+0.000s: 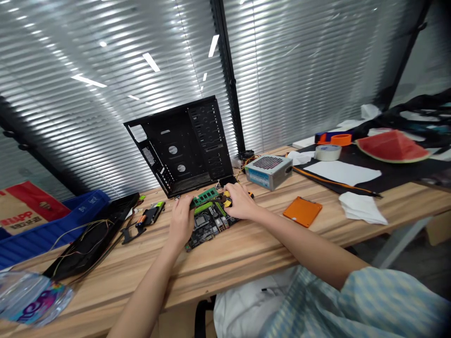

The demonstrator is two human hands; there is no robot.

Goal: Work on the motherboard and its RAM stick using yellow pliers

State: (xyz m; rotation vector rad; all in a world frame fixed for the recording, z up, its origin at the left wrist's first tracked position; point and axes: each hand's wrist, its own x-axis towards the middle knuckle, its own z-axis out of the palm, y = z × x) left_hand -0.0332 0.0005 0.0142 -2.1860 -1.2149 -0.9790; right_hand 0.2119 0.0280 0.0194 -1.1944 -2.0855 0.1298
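A dark motherboard (207, 230) lies flat on the pale, grain-striped wooden desk (246, 253), its surface crowded with metal ports and a square CPU socket. A slim green RAM stick (203, 197) rests along its far side. The left hand (181, 220) curves against the stick's near end with its fingers bent; the right hand (243, 202) arches over yellow-and-black connectors (227, 199). I cannot tell whether either hand is gripping. Farther away stands a black, punched-metal computer case (179, 145); to the right sit a silver power supply (269, 171) with a perforated vent and a flat orange plate (302, 211).
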